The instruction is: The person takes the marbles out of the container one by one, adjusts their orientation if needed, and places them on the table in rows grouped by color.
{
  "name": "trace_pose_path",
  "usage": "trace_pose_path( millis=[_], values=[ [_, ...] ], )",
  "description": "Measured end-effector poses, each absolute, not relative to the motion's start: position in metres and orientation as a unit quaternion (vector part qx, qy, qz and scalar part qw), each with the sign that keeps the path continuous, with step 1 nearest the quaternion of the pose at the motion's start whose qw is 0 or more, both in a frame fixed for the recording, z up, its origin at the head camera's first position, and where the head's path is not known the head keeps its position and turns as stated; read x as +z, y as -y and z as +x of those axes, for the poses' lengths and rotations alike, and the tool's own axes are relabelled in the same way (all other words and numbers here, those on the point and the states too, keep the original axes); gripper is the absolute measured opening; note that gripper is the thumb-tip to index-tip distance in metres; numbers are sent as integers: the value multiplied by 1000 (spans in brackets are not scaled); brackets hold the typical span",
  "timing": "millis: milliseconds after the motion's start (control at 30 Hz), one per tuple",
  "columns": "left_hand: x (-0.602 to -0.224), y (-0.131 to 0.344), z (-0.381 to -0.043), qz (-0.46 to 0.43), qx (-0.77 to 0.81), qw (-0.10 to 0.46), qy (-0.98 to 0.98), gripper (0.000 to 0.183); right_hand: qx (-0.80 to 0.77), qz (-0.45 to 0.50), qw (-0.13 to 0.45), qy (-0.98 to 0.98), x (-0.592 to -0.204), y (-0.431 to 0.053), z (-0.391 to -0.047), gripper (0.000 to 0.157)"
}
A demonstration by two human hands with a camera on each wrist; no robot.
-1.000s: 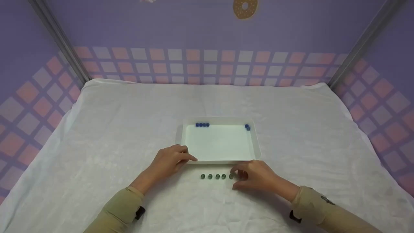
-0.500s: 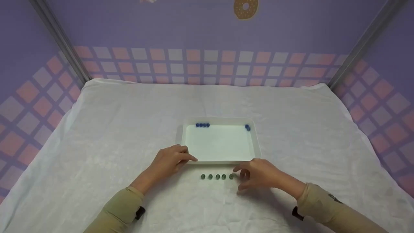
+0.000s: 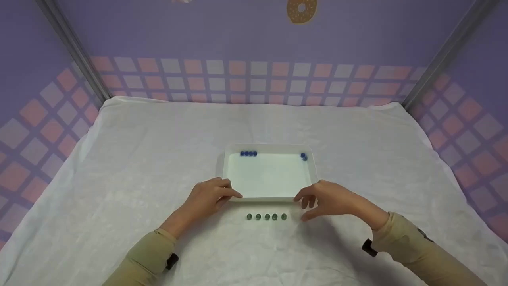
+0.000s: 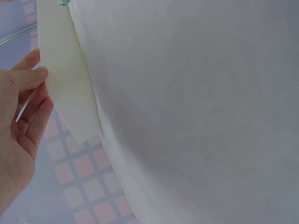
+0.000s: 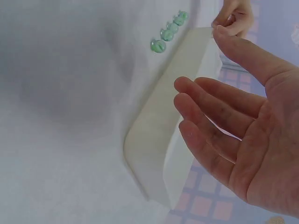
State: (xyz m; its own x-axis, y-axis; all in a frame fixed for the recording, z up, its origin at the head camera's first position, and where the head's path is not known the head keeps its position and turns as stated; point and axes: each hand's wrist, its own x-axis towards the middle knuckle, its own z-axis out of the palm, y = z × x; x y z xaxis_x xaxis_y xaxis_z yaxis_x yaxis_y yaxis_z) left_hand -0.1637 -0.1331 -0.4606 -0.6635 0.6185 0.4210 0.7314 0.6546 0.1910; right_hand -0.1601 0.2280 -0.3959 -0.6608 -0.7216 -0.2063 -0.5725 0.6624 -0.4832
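A white rectangular tray (image 3: 270,199) stands mid-table in the head view. My left hand (image 3: 209,195) pinches its near rim at the left, with the thumb on the outer wall in the left wrist view. By the tray's near right corner hovers my right hand (image 3: 332,199), its fingers apart and slightly bent, holding nothing. Clear green glass marbles (image 3: 267,217) lie in a spaced row of several on the cloth in front of the tray. Inside, several blue marbles (image 3: 249,153) line the back wall at the left, and two blue marbles (image 3: 304,157) sit in the back right corner.
A white cloth (image 3: 158,147) covers the table and is slightly wrinkled. Purple walls with pink and white squares (image 3: 258,81) enclose the back and both sides, with grey posts (image 3: 75,51) at the corners.
My right hand has moved away from the rightmost green marble, back and to the right, and its fingers have spread. That marble stays in the row. My left hand has not moved.
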Motion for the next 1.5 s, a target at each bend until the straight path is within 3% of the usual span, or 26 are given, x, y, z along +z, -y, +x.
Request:
trace_pose_path(
  millis=[200,633,967,1500],
  values=[
    [-462,133,-165,-388,-174,178,888,31,-195,-355,181,-896,-379,-233,-171,46],
    [-459,129,-164,-380,-168,141,898,30,-204,-305,167,-915,-353,-233,-201,42],
    [-457,130,-163,-376,-171,147,899,29,-223,-250,145,-931,-341,-222,-235,35],
    [-455,131,-161,-359,-165,133,909,28,-188,-89,139,-968,-338,-210,-282,45]
  ],
)
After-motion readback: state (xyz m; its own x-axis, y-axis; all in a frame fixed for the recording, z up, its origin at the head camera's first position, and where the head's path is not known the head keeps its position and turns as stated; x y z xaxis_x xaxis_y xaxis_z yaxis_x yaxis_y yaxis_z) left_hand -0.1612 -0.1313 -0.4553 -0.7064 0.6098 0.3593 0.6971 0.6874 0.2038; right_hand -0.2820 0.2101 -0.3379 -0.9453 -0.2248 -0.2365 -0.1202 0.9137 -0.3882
